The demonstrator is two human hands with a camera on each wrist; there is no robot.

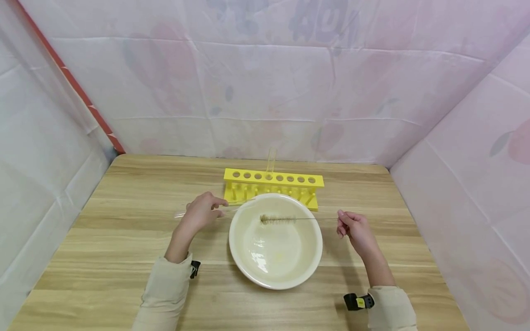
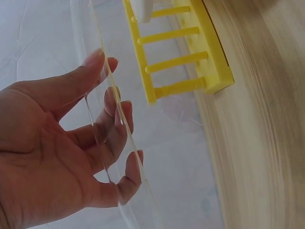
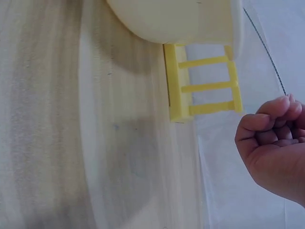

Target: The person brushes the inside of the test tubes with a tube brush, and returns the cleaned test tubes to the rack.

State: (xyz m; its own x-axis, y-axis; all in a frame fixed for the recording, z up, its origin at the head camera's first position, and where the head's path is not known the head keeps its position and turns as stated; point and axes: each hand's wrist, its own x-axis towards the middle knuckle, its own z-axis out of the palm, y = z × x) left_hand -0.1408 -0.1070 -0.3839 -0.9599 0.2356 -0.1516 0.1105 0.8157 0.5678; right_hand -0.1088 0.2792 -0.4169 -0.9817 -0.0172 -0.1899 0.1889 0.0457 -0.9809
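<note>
My left hand (image 1: 201, 212) holds a clear glass test tube (image 2: 87, 24) by its sides, thumb on one side and curled fingers on the other. The tube lies nearly level, its right end overlapping the rim of a cream basin (image 1: 275, 271) in the head view. From the right, my right hand (image 1: 357, 230) pinches the thin twisted wire handle (image 3: 265, 44) of a test tube brush between thumb and fingertips. The brush's bristles (image 1: 278, 219) hang over the basin, pointing left toward the tube. Bristles and tube are apart.
Behind the basin stands a yellow test tube rack (image 1: 273, 177) with a row of holes and pegs. Another clear tube (image 1: 271, 161) stands upright in it. The wooden table (image 1: 124, 239) is bounded by patterned cloth walls (image 1: 265, 92) at the back and sides.
</note>
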